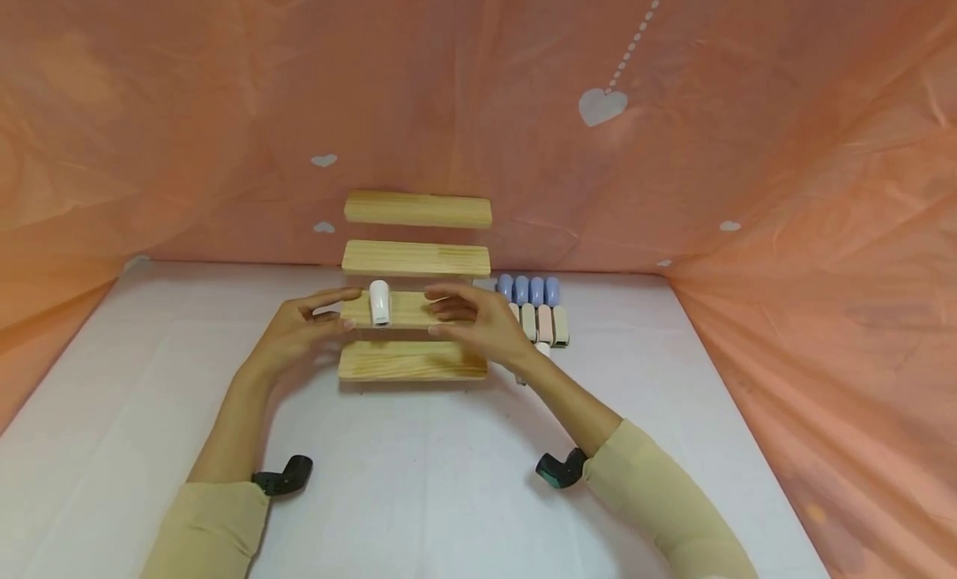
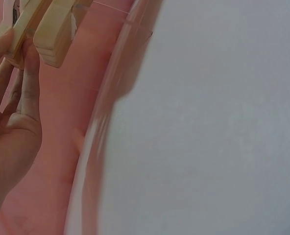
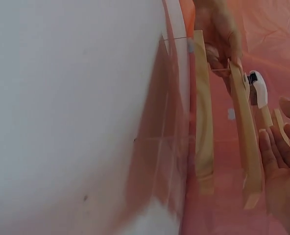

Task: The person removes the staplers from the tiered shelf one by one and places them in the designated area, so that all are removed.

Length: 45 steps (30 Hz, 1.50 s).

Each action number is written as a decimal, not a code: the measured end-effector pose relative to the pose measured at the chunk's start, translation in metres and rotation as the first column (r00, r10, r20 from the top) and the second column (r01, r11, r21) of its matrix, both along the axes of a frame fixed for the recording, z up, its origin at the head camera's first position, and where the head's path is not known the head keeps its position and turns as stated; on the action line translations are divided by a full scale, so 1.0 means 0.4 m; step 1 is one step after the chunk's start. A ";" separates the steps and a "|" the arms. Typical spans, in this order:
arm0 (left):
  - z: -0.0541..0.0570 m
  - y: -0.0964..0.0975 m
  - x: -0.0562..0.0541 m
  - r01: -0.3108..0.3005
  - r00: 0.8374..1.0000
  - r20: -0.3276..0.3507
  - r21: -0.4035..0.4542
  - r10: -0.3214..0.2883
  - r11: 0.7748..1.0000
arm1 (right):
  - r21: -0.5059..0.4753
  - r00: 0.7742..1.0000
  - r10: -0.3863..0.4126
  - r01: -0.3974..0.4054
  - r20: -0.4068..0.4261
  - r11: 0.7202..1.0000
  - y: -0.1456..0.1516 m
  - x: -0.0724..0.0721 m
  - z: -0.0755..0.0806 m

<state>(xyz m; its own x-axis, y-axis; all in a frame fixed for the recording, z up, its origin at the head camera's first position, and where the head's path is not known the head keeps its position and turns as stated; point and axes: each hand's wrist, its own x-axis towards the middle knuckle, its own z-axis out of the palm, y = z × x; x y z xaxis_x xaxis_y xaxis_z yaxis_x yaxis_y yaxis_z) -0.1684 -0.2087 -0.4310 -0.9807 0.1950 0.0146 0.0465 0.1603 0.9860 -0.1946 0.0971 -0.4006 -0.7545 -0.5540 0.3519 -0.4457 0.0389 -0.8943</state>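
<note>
A small glossy white object (image 1: 380, 301) with a rounded top lies on the third wooden shelf board (image 1: 411, 307) from the top. In the right wrist view the same white object (image 3: 261, 90) shows a black part on its inner side; its kind is not clear. My left hand (image 1: 295, 330) pinches the left end of that board, thumb and fingers on opposite faces, as the left wrist view shows. Beside the board's right end is my right hand (image 1: 482, 321), its fingers loosely bent and spread, holding nothing. In the right wrist view the right hand (image 3: 282, 171) stands apart from the board.
Two wooden boards, an upper one (image 1: 417, 209) and another (image 1: 415, 258), rise behind; a lowest board (image 1: 413, 361) is in front. Right of the rack are lilac objects (image 1: 529, 290) and cream and pink ones (image 1: 544, 323). Partly behind the right wrist is another white piece (image 1: 543, 348).
</note>
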 end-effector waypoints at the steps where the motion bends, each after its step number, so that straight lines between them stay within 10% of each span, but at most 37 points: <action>1: -0.001 -0.001 0.000 0.001 1.000 0.005 0.006 -0.001 1.000 | 0.001 1.000 0.005 -0.005 0.002 1.000 -0.007 -0.001 0.000; 20: 0.003 0.004 -0.005 0.010 1.000 -0.014 -0.014 -0.010 1.000 | 0.181 1.000 -0.026 0.028 -0.009 0.983 -0.116 -0.008 0.031; 33: 0.003 -0.002 -0.002 0.019 1.000 -0.004 -0.013 -0.019 1.000 | 0.402 0.986 -0.060 0.119 -0.155 0.908 -0.155 -0.020 0.042; 45: 0.000 -0.004 -0.002 0.021 1.000 -0.018 0.009 -0.021 1.000 | 0.329 0.994 -0.060 0.086 -0.090 0.940 -0.149 -0.022 0.033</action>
